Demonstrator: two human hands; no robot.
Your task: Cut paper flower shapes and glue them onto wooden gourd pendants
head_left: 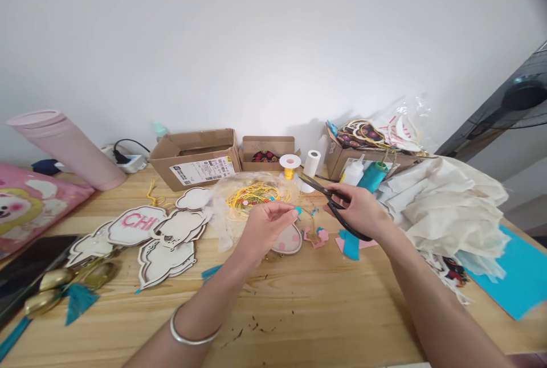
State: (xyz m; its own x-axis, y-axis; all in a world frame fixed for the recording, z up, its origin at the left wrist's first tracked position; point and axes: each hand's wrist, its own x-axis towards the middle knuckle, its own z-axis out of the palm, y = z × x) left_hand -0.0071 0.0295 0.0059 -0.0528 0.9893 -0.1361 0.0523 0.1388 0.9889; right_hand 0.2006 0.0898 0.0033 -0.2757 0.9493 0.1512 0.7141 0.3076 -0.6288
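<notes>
"What's the left hand (268, 225) doing?"

"Its thumb and finger are pinching a small blue piece (298, 210), held up over the middle of the bench (325, 322)."

"And the right hand (361, 208)?"

"Closed around the handles of black scissors (317, 186). The blades point away from the person and leftward, their tips near the spool of yellow thread (289, 174). I can't tell whether they're parted."

"What lies just below the hands?"

"A white plaque with pink spots (288, 241), partly hidden by the left hand. Beside it are pink cutouts (316, 236), then a blue strip (351, 247) lying across a pink sheet (367, 244)."

"Further out?"

"Beyond the left hand, yellow cords (252, 194) lie bunched on clear plastic. A white roll (313, 163) stands beside the spool, and beyond the right hand there's a white bottle (352, 173) next to a teal thread cone (372, 176)."

"On the left?"

"Overlapping white plaques, one lettered 'CHI' (137, 224). Nearer the edge, gold bells (55, 279) lie by a teal tassel (81, 302)."

"Against the wall?"

"Three cardboard boxes. The left one (194, 171) bears a printed label; the right one (342, 156) is heaped with patterned pieces (361, 133)."
</notes>
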